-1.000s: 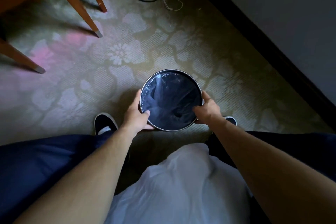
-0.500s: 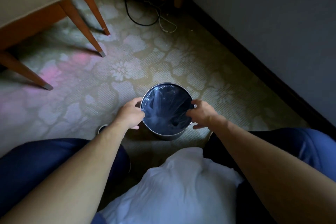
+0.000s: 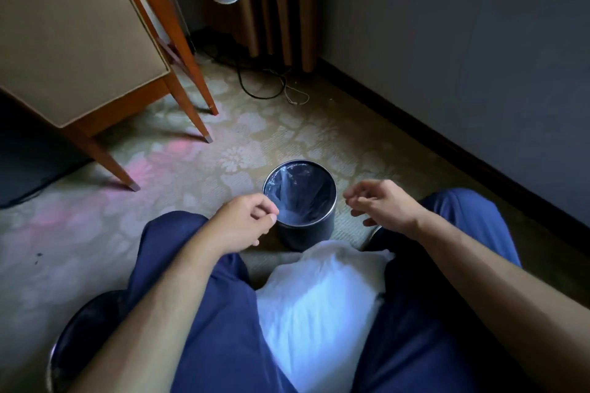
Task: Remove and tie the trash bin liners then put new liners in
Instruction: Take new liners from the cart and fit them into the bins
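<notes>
Liner (image 3: 300, 198) looks thin, light, slippery film in small bin (image 3: 306, 234); best pinched at rim fold. Left hand (image 3: 244, 222), right hand (image 3: 381, 204): fingers (image 3: 360, 190) loosely curled, empty.

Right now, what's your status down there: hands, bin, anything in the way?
Left hand and right hand loosely curled, empty, either side of bin. Clear liner fitted inside, bin upright on carpet. Nothing blocking.

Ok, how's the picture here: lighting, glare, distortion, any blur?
Head view: dim, uneven light; the white bundle in the lap is nearly blown out; soft sheen on the liner inside the bin; a pink cast tints the carpet at left; wide-angle stretch enlarges the forearms near the bottom corners; no obvious motion blur.
</notes>
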The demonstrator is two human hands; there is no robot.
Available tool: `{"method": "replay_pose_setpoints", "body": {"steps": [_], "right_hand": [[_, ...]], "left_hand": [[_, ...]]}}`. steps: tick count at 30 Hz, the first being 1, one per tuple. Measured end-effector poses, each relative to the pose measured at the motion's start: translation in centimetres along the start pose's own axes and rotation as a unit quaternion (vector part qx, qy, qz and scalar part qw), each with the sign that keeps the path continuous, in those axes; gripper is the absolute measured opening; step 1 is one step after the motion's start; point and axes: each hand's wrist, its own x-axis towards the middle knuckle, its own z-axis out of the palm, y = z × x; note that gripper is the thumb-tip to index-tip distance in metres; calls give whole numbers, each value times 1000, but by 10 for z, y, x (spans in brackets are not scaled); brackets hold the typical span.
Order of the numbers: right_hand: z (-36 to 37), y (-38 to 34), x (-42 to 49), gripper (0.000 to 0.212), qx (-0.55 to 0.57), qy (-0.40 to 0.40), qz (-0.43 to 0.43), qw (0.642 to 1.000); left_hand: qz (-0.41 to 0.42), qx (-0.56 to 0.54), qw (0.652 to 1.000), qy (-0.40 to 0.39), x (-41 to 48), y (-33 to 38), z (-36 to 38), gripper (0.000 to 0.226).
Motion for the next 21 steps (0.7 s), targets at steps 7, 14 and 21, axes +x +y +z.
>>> {"method": "replay_pose_setpoints", "body": {"steps": [7, 14, 21], "right_hand": [[14, -25, 8, 10, -1, 28, -31, 999], [21, -34, 104, 11, -48, 8, 20, 999], [6, -68, 182, 16, -133, -80, 61, 986]], "left_hand": [[-3, 61, 998, 34, 5, 4, 2, 11], [-4, 29, 998, 51, 106, 15, 2, 13], [-50, 8, 998, -23, 189, 30, -10, 17]]}}
